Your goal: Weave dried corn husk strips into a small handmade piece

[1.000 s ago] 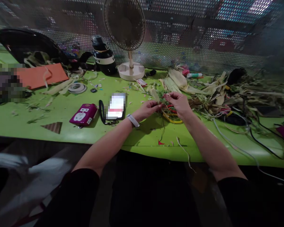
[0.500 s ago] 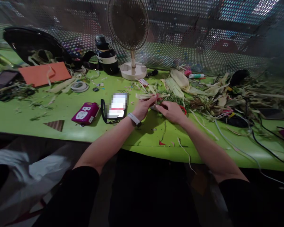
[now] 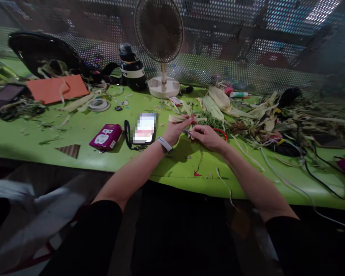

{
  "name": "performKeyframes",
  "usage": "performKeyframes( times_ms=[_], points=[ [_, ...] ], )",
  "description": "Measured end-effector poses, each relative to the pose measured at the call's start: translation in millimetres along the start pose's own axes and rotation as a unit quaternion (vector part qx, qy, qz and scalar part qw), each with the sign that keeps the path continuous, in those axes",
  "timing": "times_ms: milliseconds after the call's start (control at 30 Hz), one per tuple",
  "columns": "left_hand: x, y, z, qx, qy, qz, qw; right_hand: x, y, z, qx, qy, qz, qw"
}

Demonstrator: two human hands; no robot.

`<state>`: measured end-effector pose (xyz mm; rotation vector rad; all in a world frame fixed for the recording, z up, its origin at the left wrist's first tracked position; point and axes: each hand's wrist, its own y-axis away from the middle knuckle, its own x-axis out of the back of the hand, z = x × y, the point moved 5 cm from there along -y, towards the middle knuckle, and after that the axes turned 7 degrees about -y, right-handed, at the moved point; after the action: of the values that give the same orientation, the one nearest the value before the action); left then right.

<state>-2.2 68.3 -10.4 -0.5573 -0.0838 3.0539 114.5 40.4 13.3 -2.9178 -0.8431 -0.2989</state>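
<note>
My left hand (image 3: pixel 176 128), with a pale watch band at its wrist, is closed on a pale husk bundle (image 3: pixel 176 118) over the green table. Close on its right, my right hand (image 3: pixel 204 136) pinches at the lower end of the pale strips, its thumb and fingertips together. Whatever lies between those fingertips is too small to make out. Green stringy plant matter (image 3: pixel 211 120) lies just behind the hands. A red loop-shaped handle (image 3: pixel 220 133) shows beside my right hand, partly hidden by it.
A lit phone (image 3: pixel 145 128) and a purple power socket block (image 3: pixel 106 137) lie to the left. A fan (image 3: pixel 163 87) and a dark bottle (image 3: pixel 132 73) stand behind. Dried husks (image 3: pixel 218 100) spread over the back right. Cables (image 3: pixel 290 183) cross the right side of the green table (image 3: pixel 103 161).
The view has shifted slightly. My right fingertips have drawn closer together by the pale strips. My left hand keeps its hold on the bundle.
</note>
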Motion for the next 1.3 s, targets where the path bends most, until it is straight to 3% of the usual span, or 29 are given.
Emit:
performKeyframes(
  times_ms=[200,333,467,600,733,867,900,1000,1033,1167,1300],
  points=[
    [-8.4,-1,1,0.016,0.058,-0.082,0.995,9,-5,9,0.001,-0.071,0.092,0.993],
    [-4.4,-3,-2,0.02,0.051,-0.067,0.996,10,-7,14,-0.02,-0.086,0.092,0.992],
    [-1.1,-4,-1,-0.009,0.022,-0.041,0.999,13,-7,14,-0.036,-0.103,0.137,0.985],
    [-3.6,-2,3,-0.031,0.018,-0.068,0.997,21,-7,8,0.027,-0.115,0.156,0.981],
    [-1.5,-4,9,-0.046,-0.002,-0.12,0.992,50,-1,-4,0.068,-0.033,0.214,0.974],
    [8.6,-11,7,0.005,-0.037,-0.09,0.995,65,3,-19,0.096,0.043,0.183,0.977],
    [7.7,-12,6,0.025,-0.033,-0.099,0.994,66,3,-20,0.101,0.055,0.173,0.978],
    [-6.1,-6,3,0.072,-0.02,-0.2,0.977,63,1,-20,0.097,0.084,0.143,0.981],
    [-7.9,-4,3,0.068,-0.025,-0.198,0.978,62,1,-19,0.097,0.096,0.136,0.981],
    [-4.1,-2,7,0.008,-0.078,-0.105,0.991,56,-1,-17,0.108,0.157,0.114,0.975],
    [-2.6,-2,7,-0.008,-0.11,-0.078,0.991,51,-3,-10,0.087,0.161,0.089,0.979]
  ],
)
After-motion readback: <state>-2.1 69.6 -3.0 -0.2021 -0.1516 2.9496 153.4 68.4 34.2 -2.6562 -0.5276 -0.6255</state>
